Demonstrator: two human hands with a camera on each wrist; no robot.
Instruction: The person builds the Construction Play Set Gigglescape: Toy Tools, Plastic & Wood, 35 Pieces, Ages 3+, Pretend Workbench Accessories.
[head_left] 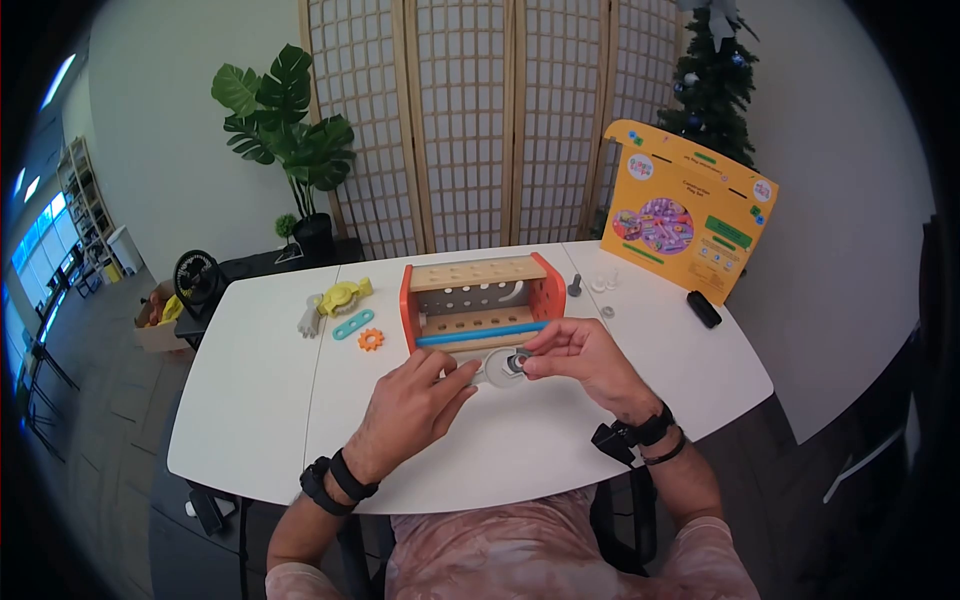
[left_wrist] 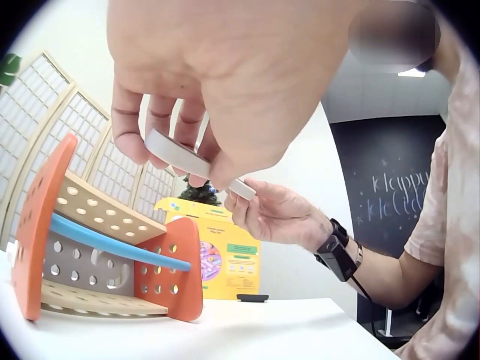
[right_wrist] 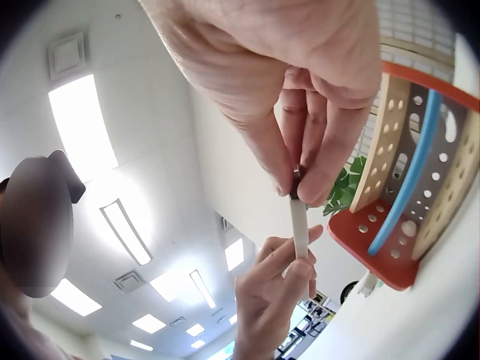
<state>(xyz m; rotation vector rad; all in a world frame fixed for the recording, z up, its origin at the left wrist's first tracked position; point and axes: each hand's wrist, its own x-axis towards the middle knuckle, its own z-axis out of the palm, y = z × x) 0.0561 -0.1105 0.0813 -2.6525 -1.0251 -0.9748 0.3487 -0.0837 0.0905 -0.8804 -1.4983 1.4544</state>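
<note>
I watch remotely, left hand [head_left: 415, 400] pinching a pale grey tool [right_wrist: 300, 232], right hand [head_left: 588, 362] pinching a dark piece [head_left: 517, 362] at its end, red-sided box [head_left: 480, 272] just beyond.

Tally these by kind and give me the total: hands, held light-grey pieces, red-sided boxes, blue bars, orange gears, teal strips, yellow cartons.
Hands: 2 (left hand, right hand)
Held light-grey piece: 1
Red-sided box: 1
Blue bar: 1
Orange gear: 1
Teal strip: 1
Yellow carton: 1
Total: 8
</note>
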